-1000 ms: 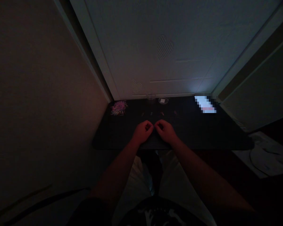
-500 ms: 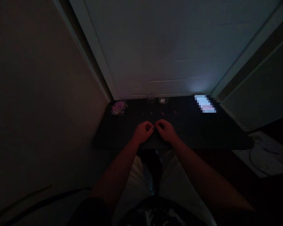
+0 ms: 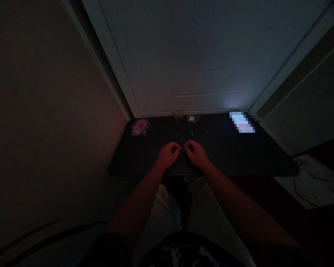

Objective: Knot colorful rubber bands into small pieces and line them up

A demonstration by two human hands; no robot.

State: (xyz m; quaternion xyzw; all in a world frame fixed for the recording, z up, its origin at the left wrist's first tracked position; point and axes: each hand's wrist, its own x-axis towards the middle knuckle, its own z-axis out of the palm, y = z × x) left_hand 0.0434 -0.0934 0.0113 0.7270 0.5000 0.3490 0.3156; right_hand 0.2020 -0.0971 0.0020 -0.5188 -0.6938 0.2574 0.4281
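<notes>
The room is very dark. My left hand [image 3: 168, 155] and my right hand [image 3: 196, 154] rest close together over the near middle of a black table [image 3: 261, 159], fingers curled and pinched toward each other. Whatever they pinch is too small and dark to name. A pile of thin pink and yellow pieces [image 3: 140, 127] lies at the table's far left corner. Several tiny coloured bits [image 3: 191, 133] sit in a row just beyond my hands.
A small round dish [image 3: 192, 118] stands at the table's back edge against a pale door [image 3: 200, 55]. A glowing screen [image 3: 241, 122] lies at the back right. A wall closes the left side; a pale cloth-like heap [image 3: 314, 181] lies at the right.
My fingers shift slightly at the pinch. Otherwise nothing has visibly moved.
</notes>
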